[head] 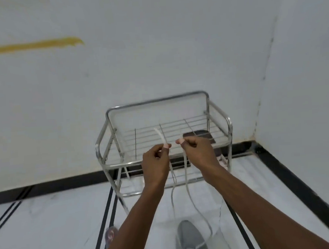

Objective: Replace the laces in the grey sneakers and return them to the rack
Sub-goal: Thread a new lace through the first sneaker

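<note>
Both my hands are raised in front of a chrome wire shoe rack (228,128). My left hand (156,163) pinches one end of a pale grey lace (187,186), whose tip sticks up above my fingers. My right hand (199,151) pinches the other end. From both hands the lace hangs down in a long loop toward the floor. A grey sneaker (190,240) lies on the floor below, between my forearms, toe pointing away from me. The second grey sneaker is not in sight.
The rack stands against a white wall near the room corner on the right. A dark shoe (203,134) shows on a lower shelf through the top grid. The floor is white marble with black stripes and a black skirting. A small pinkish object (110,234) lies by my left forearm.
</note>
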Demonstrator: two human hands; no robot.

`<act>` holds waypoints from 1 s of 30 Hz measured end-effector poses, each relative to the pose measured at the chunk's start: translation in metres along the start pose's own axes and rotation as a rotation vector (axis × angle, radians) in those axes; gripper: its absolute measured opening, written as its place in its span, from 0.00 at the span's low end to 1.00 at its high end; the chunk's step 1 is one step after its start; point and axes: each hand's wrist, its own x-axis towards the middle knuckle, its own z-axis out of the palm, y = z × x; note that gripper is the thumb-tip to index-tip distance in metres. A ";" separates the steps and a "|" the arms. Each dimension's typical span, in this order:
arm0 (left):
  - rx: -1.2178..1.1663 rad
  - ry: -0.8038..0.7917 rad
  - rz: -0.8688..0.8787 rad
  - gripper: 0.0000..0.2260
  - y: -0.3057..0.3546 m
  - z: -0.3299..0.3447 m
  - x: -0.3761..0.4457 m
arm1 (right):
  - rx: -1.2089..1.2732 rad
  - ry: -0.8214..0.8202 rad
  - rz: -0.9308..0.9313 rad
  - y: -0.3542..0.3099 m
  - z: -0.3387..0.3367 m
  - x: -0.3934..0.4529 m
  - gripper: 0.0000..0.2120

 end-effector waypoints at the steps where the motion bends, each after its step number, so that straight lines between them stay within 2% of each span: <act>1: 0.008 -0.003 -0.042 0.09 -0.023 0.001 -0.012 | -0.019 -0.009 0.019 0.022 0.003 -0.008 0.09; 7: 0.060 0.003 -0.352 0.09 -0.157 0.008 -0.081 | -0.148 -0.046 0.275 0.156 0.009 -0.056 0.10; 13: 0.090 0.074 -0.511 0.08 -0.243 0.009 -0.132 | -0.207 -0.050 0.482 0.246 0.004 -0.103 0.08; 14: 0.094 0.073 -0.543 0.16 -0.249 0.010 -0.138 | -0.220 -0.053 0.510 0.257 0.004 -0.110 0.08; 16: 0.118 0.088 -0.612 0.32 -0.260 0.009 -0.152 | -0.269 -0.054 0.568 0.275 0.005 -0.126 0.16; 17: 0.152 0.108 -0.609 0.34 -0.264 0.008 -0.157 | -0.290 -0.045 0.575 0.280 0.005 -0.132 0.21; 19: 0.199 0.143 -0.591 0.25 -0.268 0.007 -0.171 | -0.324 -0.027 0.548 0.282 0.007 -0.146 0.20; 21: 0.237 0.121 -0.575 0.13 -0.265 0.007 -0.182 | -0.353 -0.060 0.520 0.283 0.012 -0.156 0.18; 22: 0.256 0.091 -0.557 0.11 -0.265 0.007 -0.187 | -0.355 -0.081 0.517 0.284 0.017 -0.161 0.19; 26: 0.290 -0.018 -0.481 0.05 -0.268 0.009 -0.182 | -0.400 -0.114 0.465 0.288 0.030 -0.165 0.16; 28: 0.297 -0.087 -0.457 0.09 -0.272 0.011 -0.175 | -0.478 -0.145 0.436 0.290 0.034 -0.162 0.13; 30: 0.293 -0.126 -0.481 0.13 -0.275 0.011 -0.171 | -0.464 -0.147 0.465 0.292 0.038 -0.157 0.14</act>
